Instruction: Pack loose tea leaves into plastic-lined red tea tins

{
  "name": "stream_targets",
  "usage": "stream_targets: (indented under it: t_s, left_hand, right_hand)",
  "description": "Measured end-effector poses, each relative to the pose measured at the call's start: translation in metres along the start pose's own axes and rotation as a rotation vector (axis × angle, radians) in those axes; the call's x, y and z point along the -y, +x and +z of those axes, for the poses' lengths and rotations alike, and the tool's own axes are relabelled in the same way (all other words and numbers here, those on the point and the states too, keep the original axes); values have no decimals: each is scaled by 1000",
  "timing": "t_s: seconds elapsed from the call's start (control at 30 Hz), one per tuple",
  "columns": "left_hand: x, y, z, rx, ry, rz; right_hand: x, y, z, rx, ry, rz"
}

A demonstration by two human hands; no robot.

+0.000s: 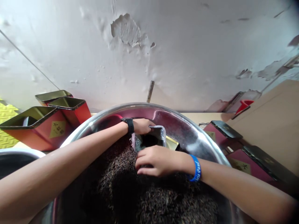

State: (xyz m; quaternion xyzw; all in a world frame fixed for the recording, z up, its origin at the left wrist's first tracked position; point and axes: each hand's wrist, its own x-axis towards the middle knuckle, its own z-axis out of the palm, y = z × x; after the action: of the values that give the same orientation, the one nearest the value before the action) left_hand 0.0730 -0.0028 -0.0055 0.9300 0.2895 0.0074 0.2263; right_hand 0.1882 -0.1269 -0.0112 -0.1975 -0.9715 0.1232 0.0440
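A large shiny metal basin [211,140] holds a heap of dark loose tea leaves [116,165]. Inside it stands a small rectangular container lined with clear plastic [163,133], its mouth facing up and its inside dark. My left hand [142,126], with a black watch on the wrist, grips the container's far left rim. My right hand [156,160], with a blue wristband, is over the leaves at the near side of the container. Its fingers are curled, and what they hold is hidden. Against the container's right side shows a gold-yellow panel [172,143].
Open red tins [58,127] with gold labels stand to the left, near a white-rimmed bowl [23,152]. Dark-lidded tins [224,130] stand to the right, below a red object [243,105]. Behind the basin rises a wall [187,62] with peeling paint.
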Motion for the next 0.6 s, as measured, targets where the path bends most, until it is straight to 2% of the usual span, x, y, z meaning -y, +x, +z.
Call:
stream_targets:
  t_s: [0.07,0.2,0.27,0.37,0.43,0.5,0.53,0.6]
  left_hand:
    - [0,0,0,10,-18,-22]
    - [-4,-3,-2,2,-10,-36]
    - [-7,-5,-2,-11,-9,-34]
    - [-10,-6,-2,-32,-10,-51]
    - [-10,-6,-2,-40,-4,-73]
    - [-11,-6,-3,-47,20,-72]
    - [-11,-6,-3,-49,37,-63]
    - [-11,-6,-3,-51,74,-45]
  right_hand:
    - [-2,2,17,43,-5,-39]
    - [-18,8,52,13,-28,-22]
    - [-22,14,61,12,-69,-2]
    - [-13,35,62,8,-159,-35]
    - [0,56,58,-29,-197,-169]
    - [16,82,55,-71,-218,-385]
    - [22,95,55,-63,-250,-517]
    - [31,118,57,-30,-282,-632]
